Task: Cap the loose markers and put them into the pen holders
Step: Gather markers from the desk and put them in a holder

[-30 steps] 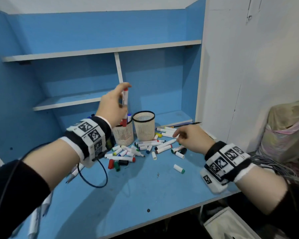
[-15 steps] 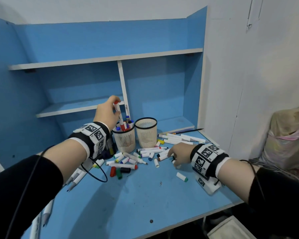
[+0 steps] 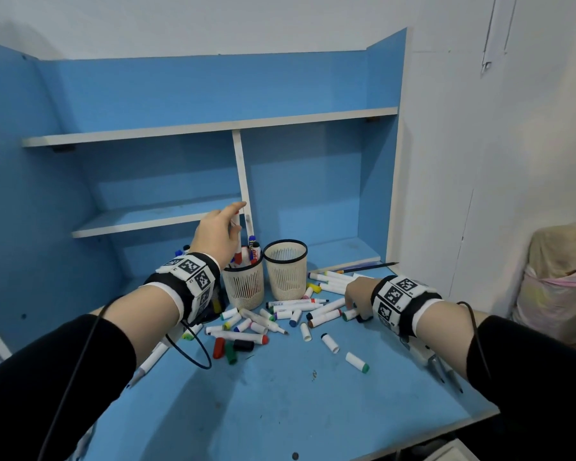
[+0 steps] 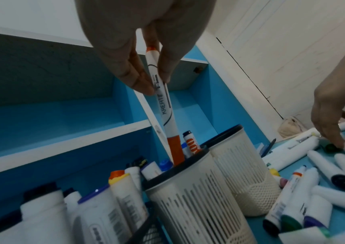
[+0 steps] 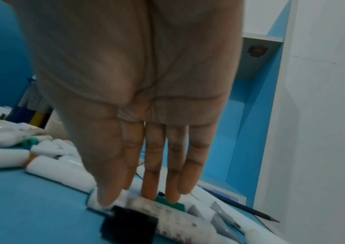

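My left hand (image 3: 220, 234) (image 4: 157, 82) pinches a white marker with a red-orange cap (image 3: 237, 241) (image 4: 163, 102) between thumb and fingers. The marker points cap down, its lower end inside the rim of the left pen holder (image 3: 243, 291) (image 4: 198, 198), among other markers. The right pen holder (image 3: 286, 271) (image 4: 244, 173) looks empty. My right hand (image 3: 358, 294) (image 5: 129, 196) reaches down with straight fingers, its tips touching a white marker (image 5: 167, 213) with a green end (image 3: 350, 315). Several loose markers (image 3: 280, 314) and loose caps (image 3: 230, 352) lie before the holders.
A black mesh holder (image 4: 142, 231) full of markers stands left of the white ones. A dark pencil (image 3: 366, 267) lies at the back right. A cable loop (image 3: 193, 351) hangs from my left wrist. Shelves (image 3: 153, 217) rise behind; the desk's front edge (image 3: 446, 430) is near.
My left hand has lowered the red-capped marker into the left holder. My right hand has dropped from above the pile down onto the markers at the right.
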`<state>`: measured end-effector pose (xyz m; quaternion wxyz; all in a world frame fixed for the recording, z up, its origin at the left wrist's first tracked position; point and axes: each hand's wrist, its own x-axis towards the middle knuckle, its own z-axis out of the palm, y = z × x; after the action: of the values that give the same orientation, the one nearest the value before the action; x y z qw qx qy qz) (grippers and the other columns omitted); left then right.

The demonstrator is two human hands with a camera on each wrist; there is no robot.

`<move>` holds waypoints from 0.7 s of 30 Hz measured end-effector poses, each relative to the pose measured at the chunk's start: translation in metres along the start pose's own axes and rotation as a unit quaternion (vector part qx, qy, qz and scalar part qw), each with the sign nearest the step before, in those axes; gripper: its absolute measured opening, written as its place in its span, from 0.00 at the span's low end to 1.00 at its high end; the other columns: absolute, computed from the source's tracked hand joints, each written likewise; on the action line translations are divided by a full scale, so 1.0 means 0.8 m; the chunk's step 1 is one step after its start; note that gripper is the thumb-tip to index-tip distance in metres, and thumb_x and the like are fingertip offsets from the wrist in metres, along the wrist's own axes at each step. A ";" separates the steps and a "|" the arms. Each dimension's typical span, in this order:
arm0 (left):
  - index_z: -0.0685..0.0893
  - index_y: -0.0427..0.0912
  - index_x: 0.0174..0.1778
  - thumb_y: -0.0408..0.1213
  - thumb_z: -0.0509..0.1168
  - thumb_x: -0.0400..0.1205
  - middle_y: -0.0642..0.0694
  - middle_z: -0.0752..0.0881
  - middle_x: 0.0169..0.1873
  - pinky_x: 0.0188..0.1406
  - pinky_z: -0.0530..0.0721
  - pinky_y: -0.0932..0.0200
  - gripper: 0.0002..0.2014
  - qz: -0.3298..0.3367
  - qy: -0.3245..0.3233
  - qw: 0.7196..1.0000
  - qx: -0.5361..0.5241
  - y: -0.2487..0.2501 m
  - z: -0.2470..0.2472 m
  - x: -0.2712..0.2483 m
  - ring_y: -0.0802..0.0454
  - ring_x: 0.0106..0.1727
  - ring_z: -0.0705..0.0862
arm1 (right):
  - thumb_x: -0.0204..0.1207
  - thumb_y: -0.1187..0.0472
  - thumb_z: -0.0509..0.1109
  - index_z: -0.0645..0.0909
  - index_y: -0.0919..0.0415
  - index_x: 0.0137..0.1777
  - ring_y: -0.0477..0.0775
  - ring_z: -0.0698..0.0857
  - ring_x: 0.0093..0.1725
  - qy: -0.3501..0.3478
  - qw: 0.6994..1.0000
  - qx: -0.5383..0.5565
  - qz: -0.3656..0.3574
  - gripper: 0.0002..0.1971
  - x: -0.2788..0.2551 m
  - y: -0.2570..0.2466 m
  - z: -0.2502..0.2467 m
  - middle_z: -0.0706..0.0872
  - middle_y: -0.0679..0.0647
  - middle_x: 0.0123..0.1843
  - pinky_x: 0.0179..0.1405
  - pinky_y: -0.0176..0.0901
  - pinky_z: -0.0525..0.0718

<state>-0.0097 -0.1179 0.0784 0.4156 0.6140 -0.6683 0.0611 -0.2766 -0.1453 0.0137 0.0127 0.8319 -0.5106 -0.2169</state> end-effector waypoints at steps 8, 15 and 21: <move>0.76 0.48 0.72 0.29 0.59 0.84 0.39 0.88 0.47 0.54 0.82 0.52 0.21 -0.049 -0.071 0.996 0.003 -0.018 0.010 -0.008 0.43 0.46 0.84 | 0.71 0.63 0.74 0.85 0.60 0.59 0.52 0.80 0.50 -0.031 0.999 0.015 -0.016 0.16 0.015 0.013 0.001 0.82 0.52 0.49 0.48 0.40 0.79; 0.87 0.40 0.55 0.30 0.61 0.83 0.40 0.88 0.51 0.55 0.82 0.54 0.11 -0.091 -0.101 0.990 0.045 -0.024 0.030 -0.012 0.44 0.52 0.85 | 0.70 0.65 0.76 0.82 0.54 0.43 0.50 0.78 0.47 -0.051 0.998 -0.017 -0.041 0.07 0.020 0.013 0.005 0.80 0.49 0.42 0.46 0.37 0.75; 0.88 0.40 0.51 0.30 0.64 0.80 0.42 0.88 0.50 0.54 0.83 0.56 0.09 -0.081 -0.117 0.988 0.052 -0.011 0.036 -0.013 0.46 0.52 0.84 | 0.70 0.64 0.75 0.82 0.54 0.52 0.52 0.78 0.49 -0.020 0.998 -0.011 -0.055 0.12 0.014 0.018 0.008 0.84 0.54 0.51 0.47 0.40 0.77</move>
<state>-0.0170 -0.1290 0.0492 0.3052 0.6899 -0.6563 -0.0103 -0.2867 -0.1608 0.0078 -0.0002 0.8538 -0.4620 -0.2400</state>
